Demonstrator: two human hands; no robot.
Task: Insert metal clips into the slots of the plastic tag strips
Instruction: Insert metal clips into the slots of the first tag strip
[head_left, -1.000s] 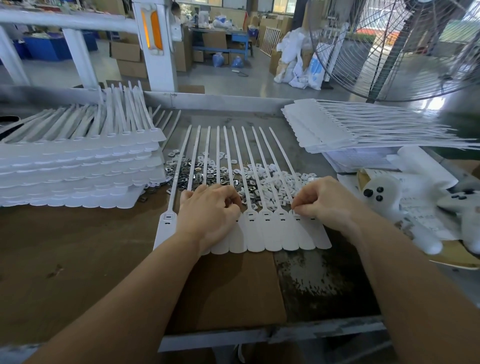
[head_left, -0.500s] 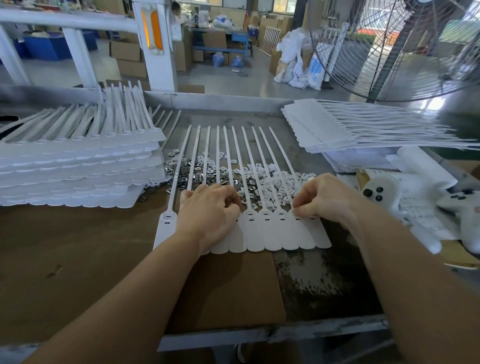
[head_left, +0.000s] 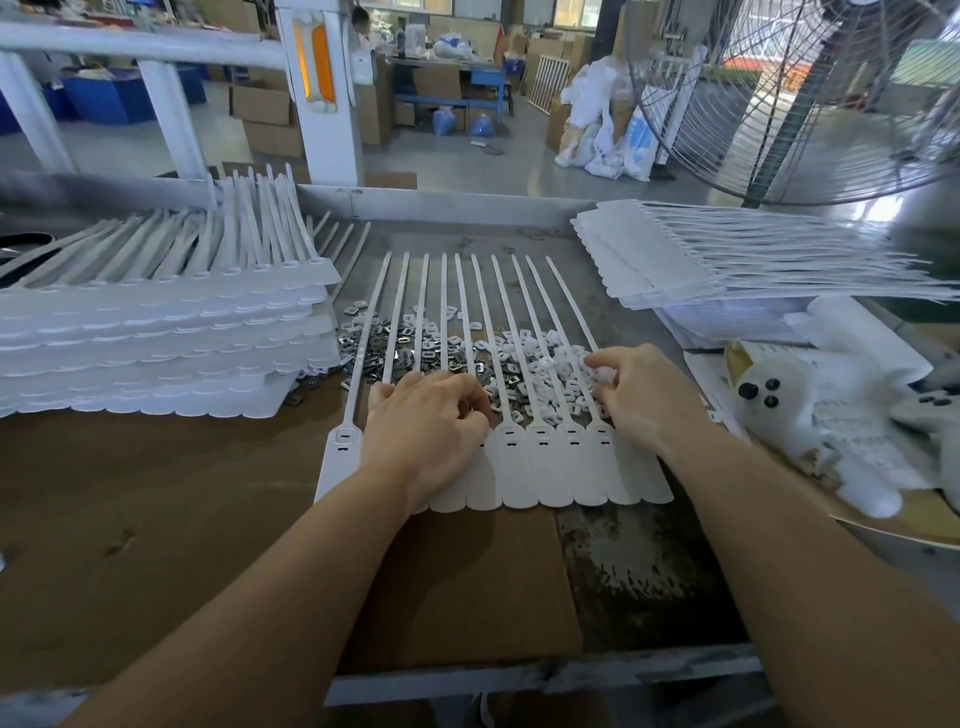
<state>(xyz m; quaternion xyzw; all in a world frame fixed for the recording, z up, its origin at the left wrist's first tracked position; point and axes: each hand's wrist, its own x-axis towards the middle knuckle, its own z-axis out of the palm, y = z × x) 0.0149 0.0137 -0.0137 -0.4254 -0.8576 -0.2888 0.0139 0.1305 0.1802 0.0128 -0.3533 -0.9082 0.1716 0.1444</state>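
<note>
A white tag strip (head_left: 550, 470) lies flat in front of me, its thin tails pointing away over the loose parts. My left hand (head_left: 423, 434) rests on the strip's left heads with fingers curled, fingertips down near a slot; anything pinched under them is hidden. My right hand (head_left: 644, 397) is past the strip's right end, with its fingers spread and touching the heap of small white pieces (head_left: 545, 364). To the left of that heap, under the tails, is the pile of metal clips (head_left: 382, 348). Four tag heads between my hands show their slots.
A tall stack of tag strips (head_left: 156, 332) fills the left of the bench. Another stack (head_left: 675, 260) lies at the back right. Papers and a white plush toy (head_left: 795, 410) sit at the right. A large fan (head_left: 805, 88) stands behind.
My right hand has left the strip's right heads and moved forward into the white pieces, its fingers uncurling. My left hand has stayed in place.
</note>
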